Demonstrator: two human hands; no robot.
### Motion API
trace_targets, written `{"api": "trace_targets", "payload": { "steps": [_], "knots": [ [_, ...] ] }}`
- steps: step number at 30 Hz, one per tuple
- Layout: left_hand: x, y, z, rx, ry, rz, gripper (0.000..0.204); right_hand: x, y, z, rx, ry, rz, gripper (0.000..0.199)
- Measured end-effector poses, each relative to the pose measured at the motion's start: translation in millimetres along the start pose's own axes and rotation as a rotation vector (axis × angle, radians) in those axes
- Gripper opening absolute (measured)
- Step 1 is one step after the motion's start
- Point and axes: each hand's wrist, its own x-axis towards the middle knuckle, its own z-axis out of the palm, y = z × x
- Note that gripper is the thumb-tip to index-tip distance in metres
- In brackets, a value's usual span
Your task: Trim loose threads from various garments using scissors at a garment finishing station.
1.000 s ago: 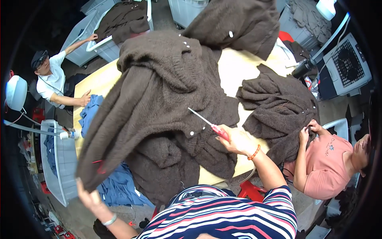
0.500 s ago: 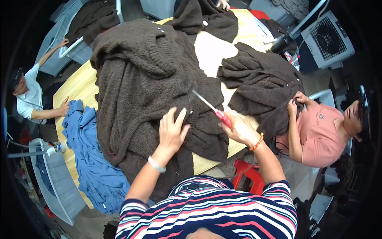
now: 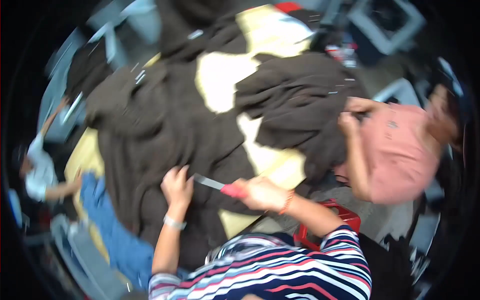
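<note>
At the lower edge of the frame, one striped shirt (image 3: 280,265) is seen, worn by the person. Two own hands are counted just above it, near the centre. The right hand (image 3: 262,194) is closed around the red handle of one pair of scissors (image 3: 216,186), whose metal blades point toward the left of the frame. The left hand (image 3: 177,186) is laid flat on the large brown knitted garment (image 3: 150,145), with its fingers spread and clamped on nothing; one pale wristband is worn below it. The blade tips are located just beside the left hand, over the garment.

Three brown knitted garments can be counted, though blur makes the count uncertain: the large one at centre left, a second brown garment (image 3: 300,105) at centre right, and a third dark garment (image 3: 185,25) at the upper edge. One blue garment (image 3: 120,240) hangs at the lower left.

All garments are borne by one pale yellow table (image 3: 225,80), bare in patches at centre. One red stool (image 3: 340,220) is seen below the table edge at the right.

Two other people are counted: a person in pink (image 3: 400,150) at the right, touching the second garment, and a person in white (image 3: 40,172) at the far left. Pale crates are seen at the upper corners.
</note>
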Motion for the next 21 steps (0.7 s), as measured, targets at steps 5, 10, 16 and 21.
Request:
{"api": "trace_targets", "payload": {
  "steps": [5, 10, 16, 21],
  "knots": [
    [-56, -83, 33, -0.063, 0.066, -0.071, 0.04, 2, 32, -9, 0.168, 0.177, -0.083, 0.032],
    [-41, -53, 13, -0.126, -0.048, 0.005, 0.03, -58, 56, -26, 0.385, 0.755, 0.095, 0.043],
    [-36, -32, 3, -0.113, -0.09, -0.026, 0.025, -81, 118, -40, 0.437, 0.997, 0.242, 0.044],
    [-40, -39, 10, -0.125, -0.08, 0.019, 0.019, -95, 113, -58, 0.532, 1.139, 0.233, 0.039]
  ]
}}
